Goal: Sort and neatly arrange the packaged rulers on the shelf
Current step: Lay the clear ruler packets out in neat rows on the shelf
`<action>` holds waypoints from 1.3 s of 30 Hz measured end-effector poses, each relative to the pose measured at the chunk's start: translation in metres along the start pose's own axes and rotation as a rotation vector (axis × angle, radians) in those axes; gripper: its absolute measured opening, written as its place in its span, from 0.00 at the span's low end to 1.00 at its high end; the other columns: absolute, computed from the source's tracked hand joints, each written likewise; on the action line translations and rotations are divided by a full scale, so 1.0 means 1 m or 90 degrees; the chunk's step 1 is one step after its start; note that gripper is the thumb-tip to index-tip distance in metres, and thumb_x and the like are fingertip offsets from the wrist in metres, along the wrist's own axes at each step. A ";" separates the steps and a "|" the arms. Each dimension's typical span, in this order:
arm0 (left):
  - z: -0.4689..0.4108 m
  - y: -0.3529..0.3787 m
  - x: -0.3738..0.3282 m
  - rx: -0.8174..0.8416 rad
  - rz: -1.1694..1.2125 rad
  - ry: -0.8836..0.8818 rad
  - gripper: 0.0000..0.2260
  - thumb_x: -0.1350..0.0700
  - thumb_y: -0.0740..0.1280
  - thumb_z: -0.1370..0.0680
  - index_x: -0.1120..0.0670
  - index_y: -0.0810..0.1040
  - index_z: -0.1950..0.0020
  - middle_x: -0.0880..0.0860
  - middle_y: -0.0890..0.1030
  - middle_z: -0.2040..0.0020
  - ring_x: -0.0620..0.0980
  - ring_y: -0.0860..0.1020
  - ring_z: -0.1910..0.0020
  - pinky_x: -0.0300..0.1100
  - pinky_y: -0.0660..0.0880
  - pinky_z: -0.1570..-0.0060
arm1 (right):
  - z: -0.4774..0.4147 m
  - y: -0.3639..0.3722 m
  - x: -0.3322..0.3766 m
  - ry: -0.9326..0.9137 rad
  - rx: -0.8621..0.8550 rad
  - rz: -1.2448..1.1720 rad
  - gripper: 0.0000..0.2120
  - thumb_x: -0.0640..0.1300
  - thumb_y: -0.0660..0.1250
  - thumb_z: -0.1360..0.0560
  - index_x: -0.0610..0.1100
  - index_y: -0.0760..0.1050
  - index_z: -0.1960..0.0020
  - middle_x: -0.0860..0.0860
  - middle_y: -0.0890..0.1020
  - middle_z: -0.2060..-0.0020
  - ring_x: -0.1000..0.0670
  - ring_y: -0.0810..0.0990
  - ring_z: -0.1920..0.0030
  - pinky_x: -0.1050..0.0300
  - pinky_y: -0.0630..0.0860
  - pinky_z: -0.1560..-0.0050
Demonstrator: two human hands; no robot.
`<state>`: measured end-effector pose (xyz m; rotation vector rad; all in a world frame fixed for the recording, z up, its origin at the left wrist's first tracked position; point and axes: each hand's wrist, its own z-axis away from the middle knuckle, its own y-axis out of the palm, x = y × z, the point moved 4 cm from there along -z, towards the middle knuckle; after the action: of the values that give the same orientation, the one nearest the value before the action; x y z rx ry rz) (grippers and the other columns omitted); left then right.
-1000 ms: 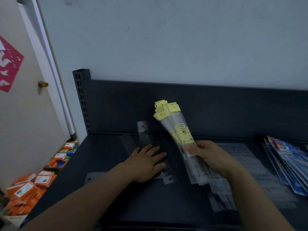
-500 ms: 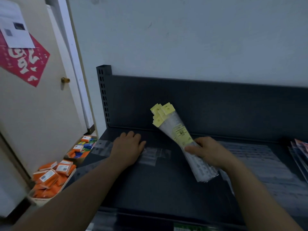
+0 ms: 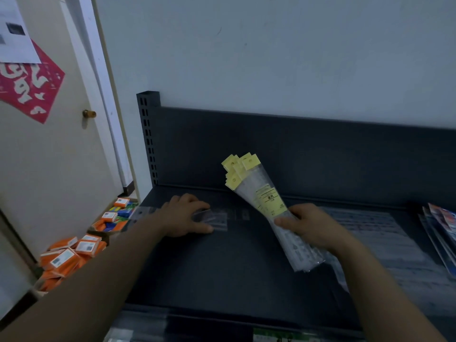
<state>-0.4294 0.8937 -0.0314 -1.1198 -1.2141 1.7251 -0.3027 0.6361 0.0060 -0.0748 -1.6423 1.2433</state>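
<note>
My right hand point(image 3: 312, 227) grips a fanned bundle of packaged rulers point(image 3: 261, 193) in clear sleeves with yellow header tabs, tilted up to the left above the dark shelf point(image 3: 222, 267). My left hand point(image 3: 183, 217) lies on clear ruler packets point(image 3: 217, 217) that rest flat at the shelf's back left, its thumb against their near edge. More clear packets point(image 3: 375, 233) lie flat on the shelf to the right, behind the bundle.
The shelf's dark back panel point(image 3: 320, 154) and a perforated upright point(image 3: 148, 134) close off the rear and left. Blue packaged items point(image 3: 441, 228) lie at the right edge. Orange boxes point(image 3: 71, 255) are piled on the floor by a door point(image 3: 49, 149).
My left hand slid left across the shelf along the flat clear packets. The view swung left, and my right hand stays on the bundle.
</note>
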 end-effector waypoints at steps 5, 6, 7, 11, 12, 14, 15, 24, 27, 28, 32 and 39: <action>-0.024 -0.002 0.009 -0.083 -0.048 -0.025 0.25 0.35 0.57 0.22 0.39 0.62 0.26 0.50 0.61 0.27 0.56 0.60 0.29 0.52 0.57 0.31 | 0.003 -0.007 -0.001 -0.007 -0.001 0.026 0.12 0.51 0.68 0.25 0.42 0.77 0.59 0.54 0.73 0.71 0.61 0.69 0.77 0.70 0.63 0.76; -0.030 -0.003 0.012 -0.099 -0.048 -0.028 0.24 0.36 0.57 0.22 0.39 0.63 0.27 0.50 0.62 0.28 0.56 0.60 0.30 0.52 0.58 0.31 | 0.003 -0.008 -0.002 -0.005 -0.003 0.030 0.12 0.52 0.68 0.25 0.43 0.77 0.59 0.54 0.73 0.71 0.61 0.68 0.76 0.69 0.63 0.76; -0.036 -0.004 0.015 -0.115 -0.049 -0.029 0.23 0.37 0.57 0.21 0.40 0.64 0.27 0.51 0.63 0.28 0.57 0.61 0.31 0.52 0.60 0.32 | 0.004 -0.010 -0.002 -0.006 -0.005 0.033 0.11 0.52 0.69 0.25 0.45 0.76 0.60 0.55 0.73 0.72 0.61 0.68 0.77 0.70 0.62 0.76; -0.061 -0.008 0.022 -0.138 -0.055 -0.026 0.23 0.39 0.57 0.21 0.42 0.66 0.27 0.53 0.66 0.30 0.58 0.65 0.34 0.50 0.65 0.34 | 0.007 -0.016 -0.007 -0.017 -0.014 0.068 0.09 0.53 0.69 0.26 0.49 0.76 0.59 0.54 0.76 0.70 0.61 0.71 0.74 0.68 0.64 0.72; -0.066 -0.010 0.023 -0.144 -0.047 -0.020 0.23 0.40 0.58 0.21 0.43 0.67 0.27 0.53 0.67 0.31 0.58 0.66 0.35 0.50 0.66 0.35 | 0.007 -0.018 -0.008 -0.016 -0.012 0.071 0.09 0.53 0.69 0.27 0.48 0.77 0.58 0.51 0.78 0.68 0.59 0.73 0.72 0.64 0.67 0.70; -0.070 -0.013 0.022 -0.159 -0.005 0.010 0.22 0.42 0.62 0.21 0.47 0.69 0.28 0.53 0.71 0.33 0.57 0.69 0.37 0.48 0.66 0.36 | 0.007 -0.020 -0.011 -0.009 -0.008 0.072 0.10 0.54 0.69 0.27 0.47 0.79 0.56 0.46 0.81 0.65 0.54 0.74 0.69 0.58 0.68 0.67; -0.071 -0.015 0.021 -0.169 0.023 0.034 0.22 0.45 0.64 0.21 0.50 0.70 0.29 0.54 0.72 0.35 0.56 0.70 0.38 0.46 0.66 0.37 | 0.006 -0.021 -0.011 -0.008 -0.007 0.077 0.10 0.54 0.69 0.27 0.47 0.79 0.56 0.46 0.80 0.65 0.54 0.74 0.69 0.58 0.68 0.67; -0.066 -0.027 0.027 -0.131 0.127 0.074 0.25 0.53 0.71 0.24 0.51 0.69 0.28 0.50 0.73 0.31 0.48 0.72 0.34 0.37 0.64 0.37 | -0.004 -0.023 -0.005 -0.030 0.010 0.072 0.09 0.54 0.71 0.28 0.47 0.79 0.58 0.56 0.72 0.75 0.58 0.68 0.75 0.61 0.65 0.71; -0.065 -0.024 0.032 -0.108 0.179 0.051 0.28 0.50 0.73 0.26 0.50 0.69 0.28 0.50 0.74 0.32 0.47 0.72 0.34 0.39 0.66 0.35 | -0.005 -0.022 0.001 -0.052 0.031 0.087 0.07 0.53 0.72 0.28 0.51 0.80 0.55 0.56 0.78 0.71 0.60 0.73 0.73 0.62 0.69 0.69; -0.063 -0.024 0.033 -0.113 0.177 0.049 0.27 0.49 0.72 0.26 0.50 0.70 0.28 0.50 0.74 0.32 0.48 0.73 0.35 0.40 0.67 0.35 | -0.005 -0.022 0.003 -0.059 0.037 0.091 0.06 0.52 0.72 0.29 0.52 0.81 0.54 0.56 0.81 0.68 0.60 0.76 0.70 0.61 0.72 0.67; -0.046 -0.048 0.034 -0.331 0.403 0.041 0.15 0.48 0.58 0.18 0.52 0.77 0.36 0.53 0.79 0.37 0.49 0.76 0.41 0.45 0.70 0.38 | -0.007 -0.020 0.010 -0.089 0.057 0.129 0.11 0.53 0.75 0.32 0.57 0.80 0.50 0.59 0.83 0.58 0.60 0.81 0.58 0.55 0.79 0.53; 0.004 -0.044 -0.037 -0.056 0.239 0.186 0.30 0.36 0.74 0.35 0.43 0.75 0.35 0.39 0.78 0.41 0.38 0.75 0.43 0.37 0.71 0.40 | -0.012 0.013 0.033 -0.145 0.005 0.340 0.22 0.60 0.73 0.35 0.60 0.76 0.42 0.62 0.81 0.51 0.58 0.78 0.51 0.59 0.76 0.51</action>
<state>-0.4167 0.8709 0.0200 -1.6722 -0.9479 1.7055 -0.3158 0.6690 0.0175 -0.4012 -1.8821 1.7088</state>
